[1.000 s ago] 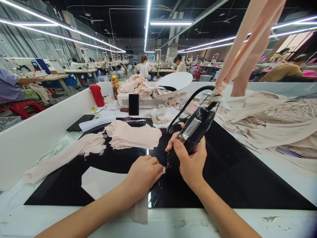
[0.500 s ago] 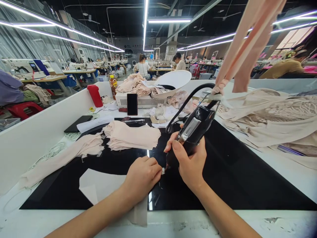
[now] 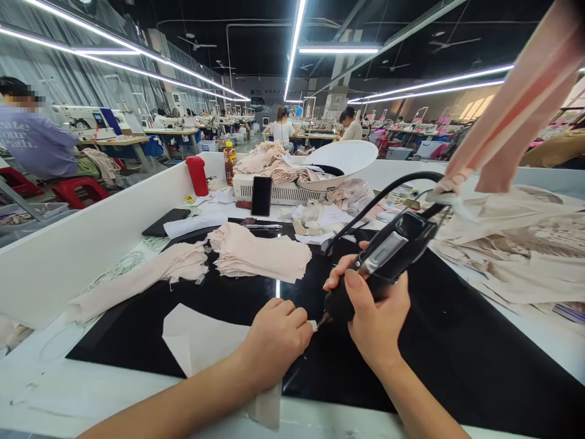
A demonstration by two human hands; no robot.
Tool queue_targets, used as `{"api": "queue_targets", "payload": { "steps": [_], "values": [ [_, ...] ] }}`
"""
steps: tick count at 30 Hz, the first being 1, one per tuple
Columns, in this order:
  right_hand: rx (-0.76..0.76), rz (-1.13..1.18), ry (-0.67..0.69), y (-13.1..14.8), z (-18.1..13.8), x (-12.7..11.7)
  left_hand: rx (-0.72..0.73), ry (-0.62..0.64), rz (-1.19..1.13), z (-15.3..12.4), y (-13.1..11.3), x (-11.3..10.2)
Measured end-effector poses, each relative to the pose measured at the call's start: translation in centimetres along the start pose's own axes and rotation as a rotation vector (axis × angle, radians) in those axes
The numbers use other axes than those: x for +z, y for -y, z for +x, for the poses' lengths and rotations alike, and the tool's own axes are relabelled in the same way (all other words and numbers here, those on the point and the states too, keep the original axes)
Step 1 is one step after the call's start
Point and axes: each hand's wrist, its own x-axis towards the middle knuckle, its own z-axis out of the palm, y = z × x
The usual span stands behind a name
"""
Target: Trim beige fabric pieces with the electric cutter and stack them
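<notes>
My right hand is wrapped round a black corded hand tool, tilted with its tip down toward the black mat. My left hand is closed in a pinch on a small white piece right at the tool's tip. Under my left forearm lies a pale cut fabric panel. A stack of pink fabric pieces rests farther back on the mat, with a long pink strip to its left.
Pink straps hang at the upper right above a heap of beige lace fabric. At the back stand a phone, a white box, a white bowl and a red cup. A white wall borders the left. Other people sit at sewing tables beyond.
The view has swung a little to the left, so hands and tool sit further right in frame. Both hands keep the same hold at the tool's tip.
</notes>
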Motion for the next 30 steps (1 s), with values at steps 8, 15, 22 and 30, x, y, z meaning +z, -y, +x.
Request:
{"api": "queue_targets", "payload": {
  "steps": [8,15,22,30],
  "values": [
    [-0.026,-0.030,-0.046,-0.1,0.8,-0.1,0.005,-0.008,0.020,0.1,-0.2,0.0],
    [-0.024,-0.033,-0.028,-0.6,1.1,0.1,0.014,-0.080,0.045,0.1,-0.3,0.0],
    [-0.032,-0.018,-0.018,-0.8,1.0,0.3,0.002,-0.057,0.029,0.1,-0.4,0.0],
    [-0.045,-0.016,-0.009,-1.2,0.8,0.4,0.000,-0.070,0.018,0.0,-0.3,0.1]
  ]
}}
